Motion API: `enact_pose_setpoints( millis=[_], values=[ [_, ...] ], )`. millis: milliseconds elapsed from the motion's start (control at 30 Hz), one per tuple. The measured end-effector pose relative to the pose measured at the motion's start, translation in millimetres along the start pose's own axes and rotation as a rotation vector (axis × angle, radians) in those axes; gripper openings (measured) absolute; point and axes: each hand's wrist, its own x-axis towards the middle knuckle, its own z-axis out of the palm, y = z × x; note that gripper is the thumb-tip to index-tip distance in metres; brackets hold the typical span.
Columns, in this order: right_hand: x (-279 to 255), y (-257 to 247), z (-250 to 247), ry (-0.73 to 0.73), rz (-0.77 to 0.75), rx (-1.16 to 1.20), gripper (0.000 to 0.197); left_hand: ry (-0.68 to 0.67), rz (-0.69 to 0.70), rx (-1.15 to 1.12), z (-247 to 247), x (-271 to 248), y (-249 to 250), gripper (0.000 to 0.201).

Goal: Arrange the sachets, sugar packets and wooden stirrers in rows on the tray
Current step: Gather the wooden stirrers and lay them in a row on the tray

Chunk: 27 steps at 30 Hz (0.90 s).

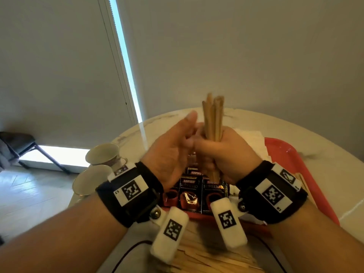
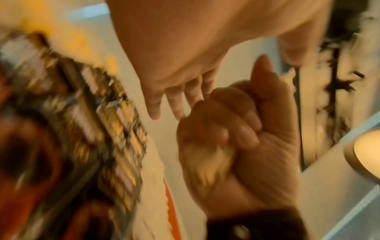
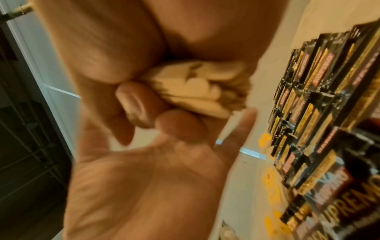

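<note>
Many stirrers (image 1: 213, 117) stand upright in our right hand (image 1: 226, 152), whose grip is a fist wrapped round the lower part of the bundle, above the tray (image 1: 283, 152). Our left hand (image 1: 171, 148) sits at 9 o'clock of that fist, its fingers (image 2: 154, 105) straight and spread, their tips touching or just beside the right knuckles; it holds nothing. From the right wrist view the lower ends fan unevenly out of the fist, so we judge the bundle is not squared up yet.

These sticks look thin, light and flat. We expect them to be stiff along their length yet easy to snap if bent, and smooth enough to slide past each other when the fist loosens. We would keep the hold near the middle, tap the ends level against the left palm, then pinch a few at a time by their edges to lay them down.

Below our hands the sachets (image 1: 197, 192) lie in overlapping rows on the tray, at 6 o'clock of the bundle. They are glossy and probably slippery, best taken by a sealed edge. More stirrers lie loose on the worktop (image 1: 295, 123) near our wrists. Two cups (image 1: 102, 154) stand at 9 o'clock of the tray. We cannot make out the sugar packets with certainty.
</note>
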Motion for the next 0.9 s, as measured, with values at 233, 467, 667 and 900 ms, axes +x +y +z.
enact_pose_setpoints(
  millis=[233, 467, 667, 900],
  values=[
    [-5, -3, 8, -0.263, 0.134, -0.135, 0.005, -0.127, 0.139, 0.385, 6, -2, 23, 0.022],
    [2, -8, -8, 0.108, 0.335, 0.44, 0.052, 0.135, 0.335, -0.158, 5, 9, 31, 0.04],
    [5, -13, -3, 0.156, 0.344, 0.811, 0.061, 0.162, 0.426, 0.049, 25, 13, 21, 0.032],
    [5, -7, -1, 0.318, 0.405, 0.485, 0.031, 0.117, 0.48, 0.46, 27, 9, 22, 0.027]
  ],
)
